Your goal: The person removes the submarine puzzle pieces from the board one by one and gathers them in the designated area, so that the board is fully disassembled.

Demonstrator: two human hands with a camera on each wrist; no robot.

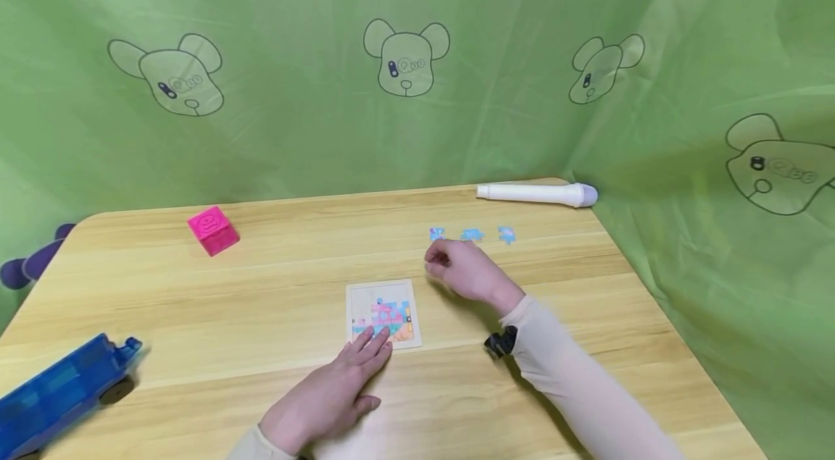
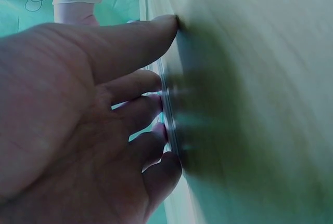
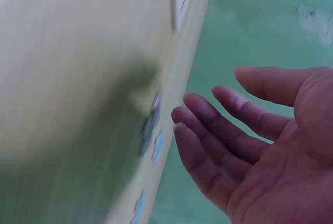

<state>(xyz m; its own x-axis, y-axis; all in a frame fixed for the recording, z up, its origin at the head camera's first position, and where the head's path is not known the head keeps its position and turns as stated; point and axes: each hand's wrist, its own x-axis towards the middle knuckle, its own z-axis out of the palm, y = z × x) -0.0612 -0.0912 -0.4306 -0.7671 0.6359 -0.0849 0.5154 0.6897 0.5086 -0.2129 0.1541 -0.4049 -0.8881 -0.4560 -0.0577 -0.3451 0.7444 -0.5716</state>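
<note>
Green cloth (image 1: 300,127) with 4 drawn animal heads hangs behind a pale wooden surface (image 1: 248,315). Low in the middle of the frame lies a small square puzzle tray (image 1: 362,298). Its joined bits (image 1: 391,314) fill the lower right part and run along the bottom, but the top and most of the left are bare. At the bottom middle, the left hand (image 1: 329,395) has its fingers out long, with the tips resting on the tray's lower part. Right of the middle, the right hand (image 1: 466,270) has softly bent fingers, and I see nothing in them. Just above it in the frame are 3 loose blue pieces (image 1: 472,235) in a row. I think the step now is getting a loose piece. Next, it seems, the right hand should pinch 1 piece by its edges, then turn it to fit a gap. They look thin, so picking up may be tricky.
</note>
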